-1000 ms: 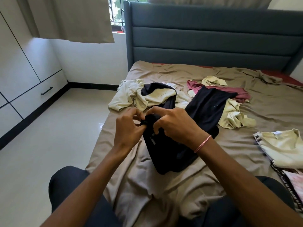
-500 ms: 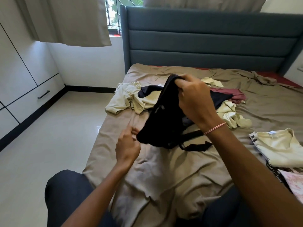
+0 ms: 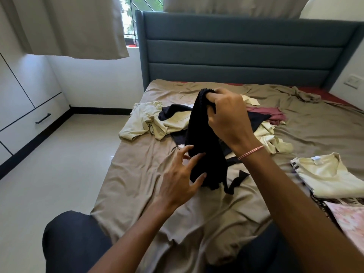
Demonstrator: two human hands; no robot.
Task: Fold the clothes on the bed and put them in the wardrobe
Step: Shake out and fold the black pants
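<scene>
As right hand (image 3: pixel 228 123) grip clenches black garment (image 3: pixel 204 154) top | hangs vertical | left hand (image 3: pixel 177 184) released, touching

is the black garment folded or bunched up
Bunched, not folded: the black garment hangs crumpled from the right hand gripping its top; the left hand touches it lower down.

The wardrobe (image 3: pixel 23 107) stands left of the bed (image 3: pixel 137 174), the headboard (image 3: pixel 236 50) at its far end, the window (image 3: pixel 141 14) behind the headboard's left corner. A heap of clothes (image 3: pixel 149 123) lies mid-bed — the right hand (image 3: pixel 230 119) holds a garment (image 3: pixel 204 150) up before it, the left hand (image 3: pixel 177 180) at its lower left. A folded T-shirt (image 3: pixel 331 178) lies near the right edge
</scene>
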